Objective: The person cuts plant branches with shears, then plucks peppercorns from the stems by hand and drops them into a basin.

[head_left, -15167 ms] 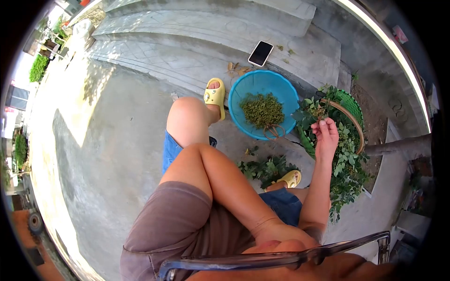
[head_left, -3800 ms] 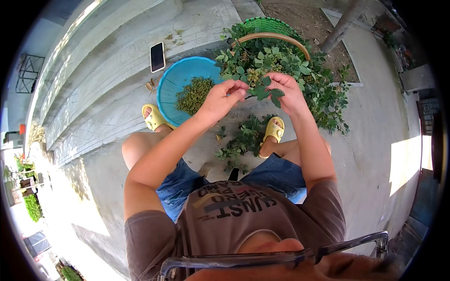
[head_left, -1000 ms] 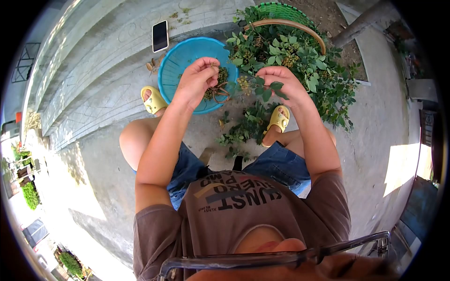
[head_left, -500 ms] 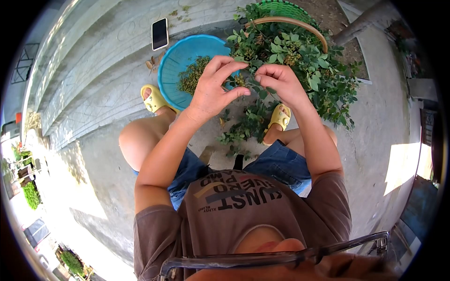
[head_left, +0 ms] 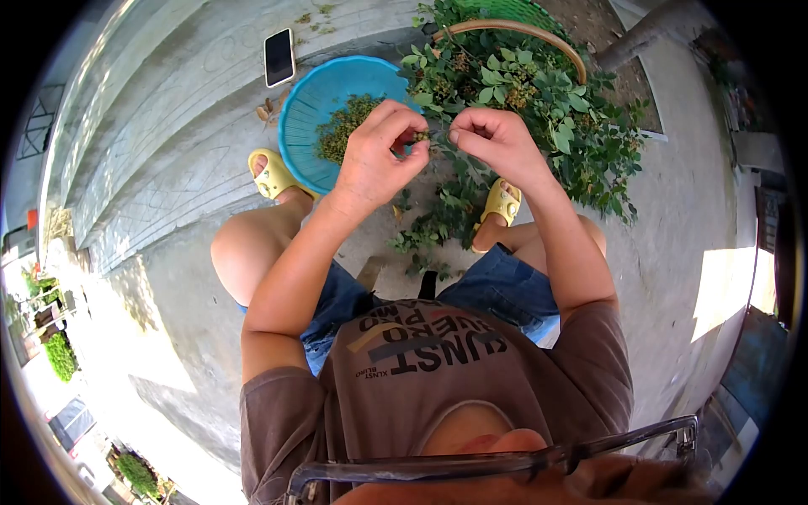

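Note:
My left hand [head_left: 377, 156] is above the right rim of a blue plastic basin [head_left: 296, 118], its thumb and fingertips pinched on a small cluster of green berries [head_left: 422, 135]. Close beside it, my right hand [head_left: 502, 149] is closed with thumb against forefinger, its fingertips at the thin stem end of the sprig. What lies deeper in that grip is hidden. Inside the basin is a heap of loose green berries [head_left: 341, 130]. Leafy branches with berry clusters [head_left: 539, 105] spill from a green basket [head_left: 513, 10] with a curved brown handle [head_left: 505, 27].
A phone [head_left: 279, 57] lies on the concrete step left of the basin. Cut leafy twigs [head_left: 446, 215] rest on the ground between my feet, which wear yellow slippers [head_left: 273, 175]. Dry leaves [head_left: 268, 111] lie by the basin. A trunk or post [head_left: 644, 38] stands at upper right.
My left hand has gone from spread fingers around the berry cluster to a closed pinch on it. My right hand has shifted slightly left and down, nearer to it.

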The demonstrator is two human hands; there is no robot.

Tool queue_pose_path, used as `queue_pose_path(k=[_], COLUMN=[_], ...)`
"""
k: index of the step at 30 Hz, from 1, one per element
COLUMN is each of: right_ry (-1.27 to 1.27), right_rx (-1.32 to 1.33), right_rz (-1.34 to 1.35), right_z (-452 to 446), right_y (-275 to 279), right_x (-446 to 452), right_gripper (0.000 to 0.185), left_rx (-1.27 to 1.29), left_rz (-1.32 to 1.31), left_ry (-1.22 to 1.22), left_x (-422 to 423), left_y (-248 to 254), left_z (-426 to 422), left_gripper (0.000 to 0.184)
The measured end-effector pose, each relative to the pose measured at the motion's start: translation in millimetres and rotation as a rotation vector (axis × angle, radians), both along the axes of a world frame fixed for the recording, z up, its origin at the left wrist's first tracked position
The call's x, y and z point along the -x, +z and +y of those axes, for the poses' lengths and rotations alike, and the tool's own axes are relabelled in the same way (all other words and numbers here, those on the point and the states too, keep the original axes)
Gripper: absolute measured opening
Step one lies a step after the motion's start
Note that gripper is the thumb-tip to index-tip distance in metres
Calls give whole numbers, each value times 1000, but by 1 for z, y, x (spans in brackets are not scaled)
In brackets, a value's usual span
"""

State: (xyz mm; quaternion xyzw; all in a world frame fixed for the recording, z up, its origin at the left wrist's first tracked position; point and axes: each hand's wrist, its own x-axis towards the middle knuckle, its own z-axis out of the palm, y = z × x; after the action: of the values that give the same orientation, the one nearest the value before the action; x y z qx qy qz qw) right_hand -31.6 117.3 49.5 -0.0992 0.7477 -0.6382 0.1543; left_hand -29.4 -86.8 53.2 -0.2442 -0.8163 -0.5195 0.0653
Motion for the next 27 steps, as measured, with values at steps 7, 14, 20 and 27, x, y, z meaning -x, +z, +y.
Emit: queue_pose_path(k=[7,14,20,27], right_ry=[-2,-85,-125,-129], right_rx=[-38,30,125,199], right_rz=[32,-204,-200,-283], right_z=[2,-1,-3,-3], right_y=[-7,5,-9,-7], right_x=[4,2,4,4], right_gripper=[9,9,13,8], left_rx=[-228,28,100,74], left_rz=[-491,-79,55,12], left_ry=[-116,-43,33,106], left_x=[6,-2,-6,-5], left_y=[-11,4,-5,-8], left_z=[-10,1,11,10], left_gripper=[16,41,40,32])
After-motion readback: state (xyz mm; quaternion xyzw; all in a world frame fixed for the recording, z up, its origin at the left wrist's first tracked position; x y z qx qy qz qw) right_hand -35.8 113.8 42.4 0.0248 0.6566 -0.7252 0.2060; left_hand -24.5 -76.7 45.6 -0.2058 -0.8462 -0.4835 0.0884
